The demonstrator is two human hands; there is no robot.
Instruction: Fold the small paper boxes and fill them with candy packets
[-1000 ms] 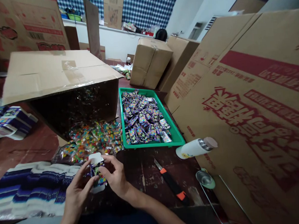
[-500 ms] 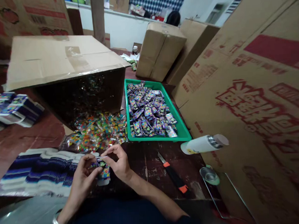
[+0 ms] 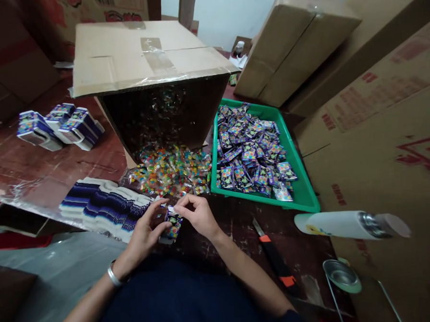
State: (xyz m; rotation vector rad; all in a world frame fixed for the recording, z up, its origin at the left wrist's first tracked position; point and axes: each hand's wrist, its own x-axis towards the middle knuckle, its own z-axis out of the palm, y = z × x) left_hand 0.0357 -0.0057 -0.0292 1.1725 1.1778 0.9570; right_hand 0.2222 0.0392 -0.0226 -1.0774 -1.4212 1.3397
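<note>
Both of my hands hold one small purple printed carton (image 3: pixel 171 226) just above the dark wooden table. My left hand (image 3: pixel 145 232) wraps its left side with curled fingers. My right hand (image 3: pixel 196 214) pinches the carton's top end between thumb and fingers. A heap of clear bags of coloured sweets (image 3: pixel 172 171) lies right behind my hands, spilling from a big cardboard box on its side (image 3: pixel 148 59). A fanned stack of flat purple carton blanks (image 3: pixel 102 205) lies to the left of my left hand.
A green tray (image 3: pixel 305 194) full of small purple packets stands to the right. An orange-and-black box cutter (image 3: pixel 273 254), a white flask on its side (image 3: pixel 342 223) and a metal lid (image 3: pixel 341 274) lie at the right. Folded cartons (image 3: pixel 60 128) sit far left. Large cardboard boxes (image 3: pixel 378 104) wall in the right side.
The camera has tilted down and swung left, so everything sits higher and further right in view. My hands have kept the carton, and its white top flap has been folded down.
</note>
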